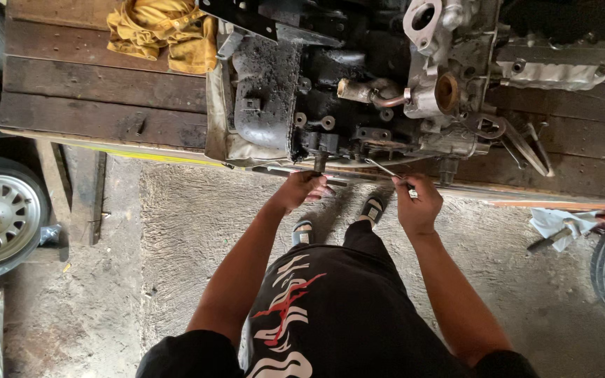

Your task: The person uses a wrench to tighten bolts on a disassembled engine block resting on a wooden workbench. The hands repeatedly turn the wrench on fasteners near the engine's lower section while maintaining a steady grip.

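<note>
Head view: left hand fingers curl at the engine's near edge; right hand grips a thin tool there.

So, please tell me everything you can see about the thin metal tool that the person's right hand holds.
The thin silver metal tool is a slim, straight, shiny rod. The right hand grips its near end, fingers closed around it. It slants up and left, and its far tip reaches the lower edge of the grimy dark engine block on the wooden workbench. Its exact kind is too small to tell.
</note>
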